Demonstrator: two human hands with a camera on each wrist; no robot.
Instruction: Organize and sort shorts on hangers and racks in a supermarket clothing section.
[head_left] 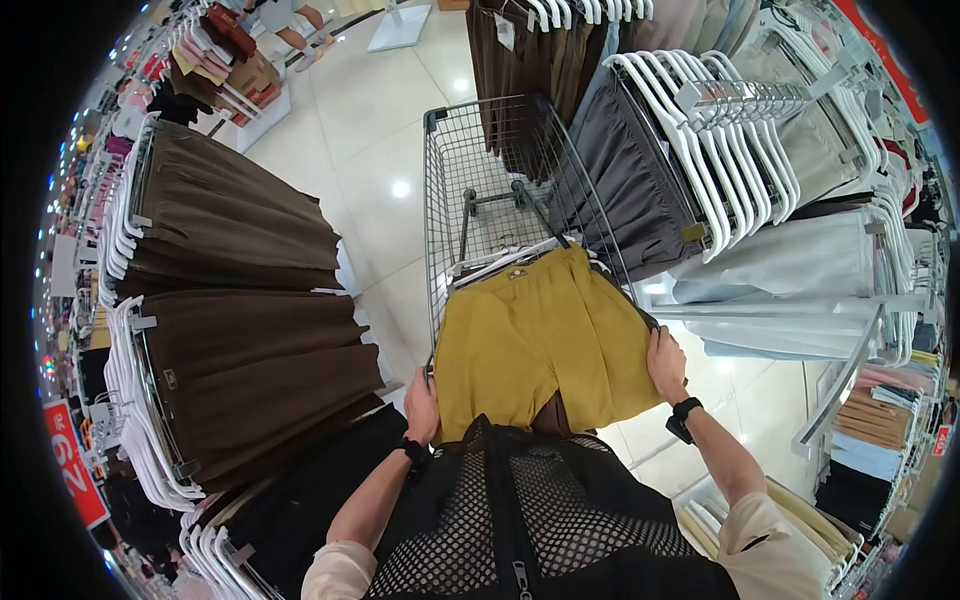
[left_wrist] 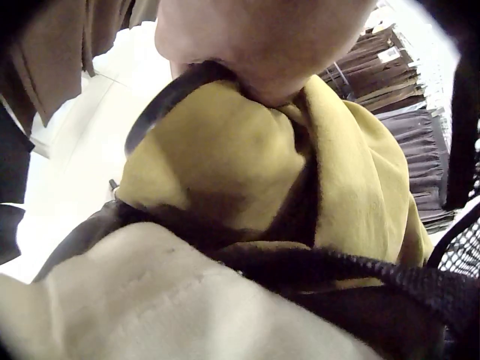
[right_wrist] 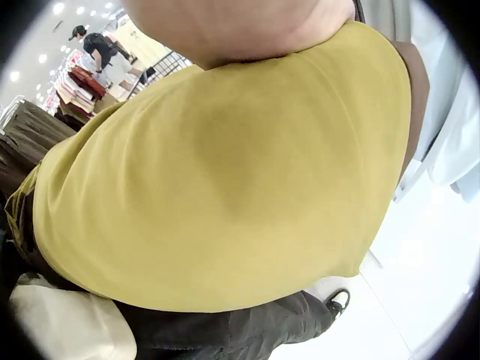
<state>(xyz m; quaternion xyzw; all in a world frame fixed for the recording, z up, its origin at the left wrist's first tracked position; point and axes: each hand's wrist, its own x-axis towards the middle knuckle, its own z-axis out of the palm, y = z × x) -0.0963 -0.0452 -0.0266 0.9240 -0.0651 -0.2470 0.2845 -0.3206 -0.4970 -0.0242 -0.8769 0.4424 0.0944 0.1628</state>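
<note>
Mustard shorts (head_left: 520, 330) lay spread over the near end of a wire shopping cart (head_left: 432, 200), waistband toward the basket and legs toward a person in a black mesh vest (head_left: 570, 490). The left hand (head_left: 422, 405) had its fingers curled round the left part of the dark handle (left_wrist: 166, 103), beside the shorts. The right hand (head_left: 667, 368) was closed round the handle's right end, at the shorts' other edge; its fingertips were hidden.

The left wrist view alone showed the handle curving out from under that hand, with cloth bunched beneath. The right wrist view added a shopper in a dark cap (right_wrist: 100, 54) and a black-and-white shoe (right_wrist: 341, 300).

Pale floor (head_left: 345, 130) lay open ahead and to the left, narrowing between cart and brown clothes (head_left: 255, 370). Grey clothes (head_left: 635, 170) overlapped the cart's right edge; whether they touched could not be told.
</note>
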